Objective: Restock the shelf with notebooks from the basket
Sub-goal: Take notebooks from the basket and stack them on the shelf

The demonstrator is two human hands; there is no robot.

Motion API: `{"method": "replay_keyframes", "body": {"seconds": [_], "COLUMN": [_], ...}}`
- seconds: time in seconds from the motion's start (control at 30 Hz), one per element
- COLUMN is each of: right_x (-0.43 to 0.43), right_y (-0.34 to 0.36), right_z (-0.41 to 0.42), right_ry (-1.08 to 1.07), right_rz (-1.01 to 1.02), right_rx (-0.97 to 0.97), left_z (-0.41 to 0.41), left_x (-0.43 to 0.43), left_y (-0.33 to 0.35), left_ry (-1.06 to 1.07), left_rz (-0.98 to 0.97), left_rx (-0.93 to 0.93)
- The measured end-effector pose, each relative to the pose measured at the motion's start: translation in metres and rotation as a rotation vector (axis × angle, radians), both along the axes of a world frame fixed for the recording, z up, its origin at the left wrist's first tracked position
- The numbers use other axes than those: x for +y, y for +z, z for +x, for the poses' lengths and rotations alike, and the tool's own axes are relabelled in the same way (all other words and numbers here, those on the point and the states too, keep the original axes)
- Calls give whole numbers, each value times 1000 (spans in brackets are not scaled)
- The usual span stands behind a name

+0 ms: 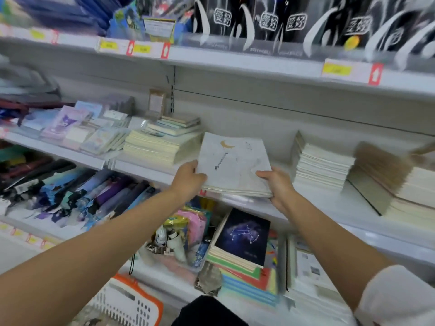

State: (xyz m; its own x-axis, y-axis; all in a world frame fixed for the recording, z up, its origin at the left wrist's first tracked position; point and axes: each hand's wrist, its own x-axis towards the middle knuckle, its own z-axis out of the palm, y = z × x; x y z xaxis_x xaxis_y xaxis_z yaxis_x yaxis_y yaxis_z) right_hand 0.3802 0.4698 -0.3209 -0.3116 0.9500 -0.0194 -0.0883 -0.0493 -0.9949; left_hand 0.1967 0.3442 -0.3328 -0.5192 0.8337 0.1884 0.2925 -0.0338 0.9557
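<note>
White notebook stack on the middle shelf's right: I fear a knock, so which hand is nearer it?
Right. The right hand grips the moon-cover notebooks just left of the white stack; the left hand holds their opposite edge, farther off.

Basket (122, 300): below the notebooks (235, 165), cut by the bottom edge.
Price tag (336, 69): above the notebooks, too blurred for me to read.

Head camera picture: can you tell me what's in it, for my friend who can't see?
The left hand and right hand grip a thin stack of pale moon-cover notebooks by its sides at the front of a white shop shelf, between a cream pile and a white pile. A white-and-orange basket sits low down.
</note>
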Motion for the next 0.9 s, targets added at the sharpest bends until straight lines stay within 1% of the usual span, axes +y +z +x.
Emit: {"method": "replay_keyframes", "body": {"seconds": [0.1, 0.17, 0.27, 0.33, 0.43, 0.5, 0.57, 0.6, 0.67, 0.7, 0.73, 0.77, 0.83, 0.9], "right_x": [20, 35, 64, 79, 91, 91, 89, 86, 83, 87, 90, 97, 106, 111], "right_y": [2, 0, 1, 0, -14, -20, -18, -15, -14, -17, -19, -24, -29, -31], "right_z": [2, 0, -3, -5, -2, 4, 10, 14, 18, 19, 18, 17, 16, 13], "right_ry": [-100, -148, -256, -269, -183, -105, 16, 95, 261, 308, 321, 310, 257, 222], "right_rz": [49, 70, 85, 69, 27, -3, 35, 77, 196, 252, 312, 335, 346, 369], "right_rx": [-57, -101, -247, -340, -356, -332, -307, -328, -515, -615, -700, -742, -737, -750], "left_z": [12, 9, -3, -13, -27, -33, -39, -41, -47, -51, -55, -58, -65, -69], "left_x": [35, 56, 81, 95, 109, 114, 117, 118, 122, 124, 126, 128, 132, 138], "left_y": [10, 14, 18, 17, 6, 0, -6, -7, -10, -11, -12, -13, -14, -13], "left_ry": [-34, -84, -156, -188, -237, -215, -162, -140, -117, -99, -82, -62, -44, -73], "left_rz": [36, 30, -10, -56, -167, -226, -224, -219, -224, -231, -230, -227, -230, -240], "left_rx": [-6, 41, 107, 194, 378, 453, 529, 551, 562, 554, 545, 544, 544, 509]}}
